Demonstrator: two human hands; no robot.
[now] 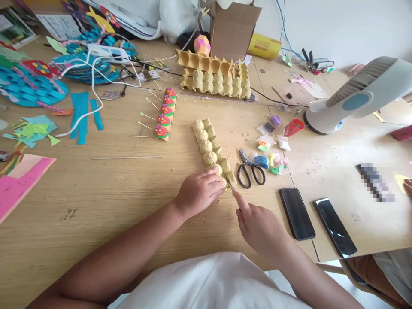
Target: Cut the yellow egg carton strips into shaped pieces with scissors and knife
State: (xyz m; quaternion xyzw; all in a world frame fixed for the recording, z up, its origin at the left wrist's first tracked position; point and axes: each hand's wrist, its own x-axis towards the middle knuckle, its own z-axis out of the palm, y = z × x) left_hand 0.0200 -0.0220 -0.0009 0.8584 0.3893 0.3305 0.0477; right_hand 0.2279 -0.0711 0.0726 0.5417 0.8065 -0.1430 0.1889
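A strip of yellow egg-carton cups [207, 143] lies on the wooden table [106, 189], running away from me. My left hand [199, 191] is curled over the strip's near end, fingers pressed on the last cup. Just right of it, my right hand [255, 223] points its index finger at the strip's near corner, the other fingers folded in, with nothing held. Black-handled scissors [249, 169] lie closed just right of the strip.
A painted caterpillar of carton cups [165, 113] with pin antennae lies left of the strip. Larger egg cartons [215, 73] and a cardboard box [233, 28] stand behind. Clay bags [270, 148], a red cup [293, 127], two phones [296, 213], a fan [360, 96] sit right; paper crafts [32, 88] left.
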